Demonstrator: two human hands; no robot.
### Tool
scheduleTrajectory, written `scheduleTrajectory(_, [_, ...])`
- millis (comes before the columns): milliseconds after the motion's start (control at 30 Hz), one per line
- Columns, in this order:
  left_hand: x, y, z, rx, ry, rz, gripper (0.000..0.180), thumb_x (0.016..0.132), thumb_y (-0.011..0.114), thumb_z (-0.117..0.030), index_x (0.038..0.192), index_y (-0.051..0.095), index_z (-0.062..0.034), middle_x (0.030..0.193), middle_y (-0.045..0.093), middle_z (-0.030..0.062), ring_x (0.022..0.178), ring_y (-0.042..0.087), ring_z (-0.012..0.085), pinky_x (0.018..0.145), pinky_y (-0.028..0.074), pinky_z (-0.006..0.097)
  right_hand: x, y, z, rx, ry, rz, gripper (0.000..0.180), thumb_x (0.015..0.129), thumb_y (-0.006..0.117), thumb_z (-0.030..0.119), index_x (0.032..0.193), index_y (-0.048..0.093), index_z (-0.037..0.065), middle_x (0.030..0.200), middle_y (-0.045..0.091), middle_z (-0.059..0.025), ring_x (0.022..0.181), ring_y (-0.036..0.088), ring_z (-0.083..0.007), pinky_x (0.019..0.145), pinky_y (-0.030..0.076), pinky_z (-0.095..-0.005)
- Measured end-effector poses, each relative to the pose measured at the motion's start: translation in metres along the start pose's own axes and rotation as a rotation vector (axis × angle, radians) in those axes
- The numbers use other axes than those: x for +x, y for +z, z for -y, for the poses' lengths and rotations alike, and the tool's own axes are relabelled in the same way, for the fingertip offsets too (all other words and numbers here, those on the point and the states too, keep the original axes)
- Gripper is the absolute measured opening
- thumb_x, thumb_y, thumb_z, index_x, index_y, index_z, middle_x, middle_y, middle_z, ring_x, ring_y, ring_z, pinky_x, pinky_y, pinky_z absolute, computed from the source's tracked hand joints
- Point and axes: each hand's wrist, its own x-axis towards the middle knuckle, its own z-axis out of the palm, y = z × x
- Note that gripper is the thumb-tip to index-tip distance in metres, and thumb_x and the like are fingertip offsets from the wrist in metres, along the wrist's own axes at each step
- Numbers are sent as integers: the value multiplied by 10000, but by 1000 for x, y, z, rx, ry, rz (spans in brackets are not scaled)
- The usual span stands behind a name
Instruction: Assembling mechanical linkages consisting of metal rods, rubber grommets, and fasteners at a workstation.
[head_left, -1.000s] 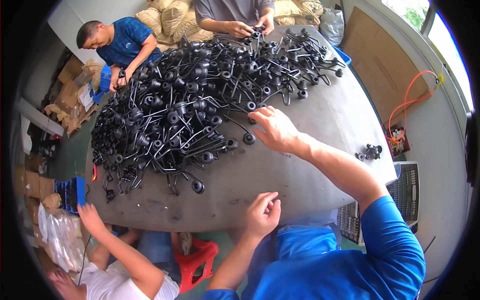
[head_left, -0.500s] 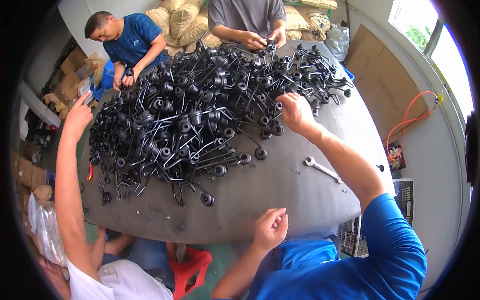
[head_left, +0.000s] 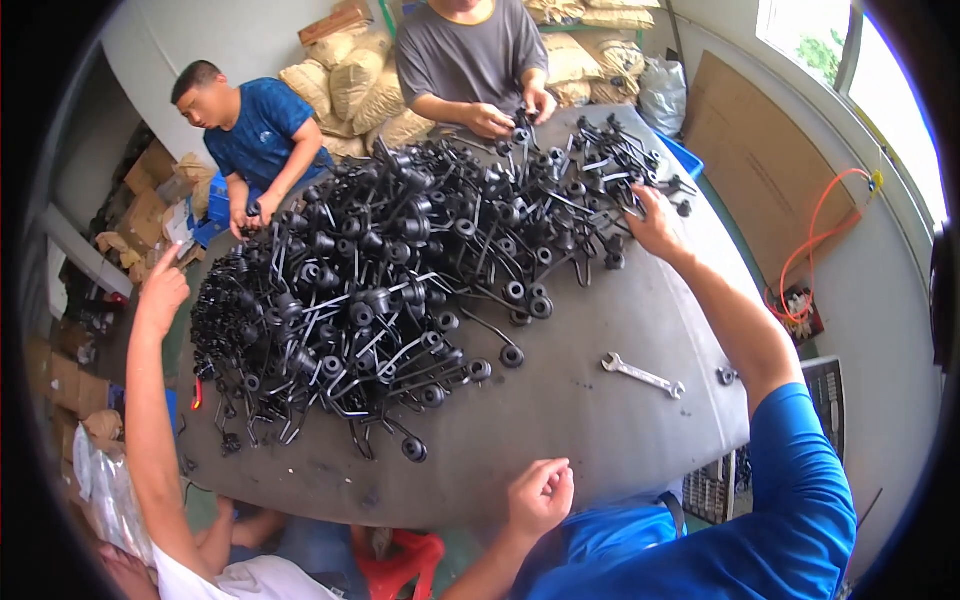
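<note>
A large heap of black bent metal rods with round rubber-like bushings (head_left: 380, 300) covers much of the grey table (head_left: 520, 430). My right hand (head_left: 660, 228) reaches over the table to the heap's right edge. Its fingers are apart beside the rods there, and I see nothing held between them. Nearer me, my left hand (head_left: 541, 497) hovers at the table's front edge, fingers curled in, with nothing visible in it. An open-ended wrench (head_left: 643, 376) lies between my hands, right of the heap. A small black ring (head_left: 727, 376) rests near my right forearm.
Across the table, a person in grey (head_left: 470, 60) handles a black part; one in dark blue (head_left: 262, 140) works at the left. A white-sleeved neighbour's arm (head_left: 150, 400) points leftward. A red stool (head_left: 405, 565) stands below the table, filled sacks (head_left: 360, 75) behind.
My right hand has moved right and farther along the heap's edge. My left hand stays curled near the front edge. The whole view has tilted upward slightly; the dark-blue-shirted person has raised their head.
</note>
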Motion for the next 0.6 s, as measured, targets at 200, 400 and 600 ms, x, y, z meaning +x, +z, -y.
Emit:
scheduleTrajectory(200, [-1, 3, 0, 35, -3, -25, 115, 801, 717, -39, 914, 695, -39, 799, 684, 59, 567, 589, 109, 489, 464, 229, 16, 14, -11, 83, 271, 217, 635, 875, 635, 406, 1371, 477, 43, 1304, 571, -215, 1214, 548, -344, 1030, 429, -400])
scheduleTrajectory(400, [3, 5, -7, 12, 14, -51, 117, 789, 702, 33, 899, 698, -5, 781, 667, 59, 549, 540, 56, 466, 415, 189, 37, 23, -5, 38, 380, 188, 589, 857, 631, 433, 1309, 546, 65, 1187, 646, -191, 1125, 609, -342, 961, 475, -406])
scheduleTrajectory(600, [11, 0, -19, -59, 13, -92, 113, 789, 699, 36, 897, 691, 1, 760, 655, 46, 526, 521, 49, 456, 403, 188, 31, 23, -12, -212, 108, 168, 288, 879, 566, 259, 1035, 587, 18, 866, 677, -217, 844, 654, -394, 771, 508, -481])
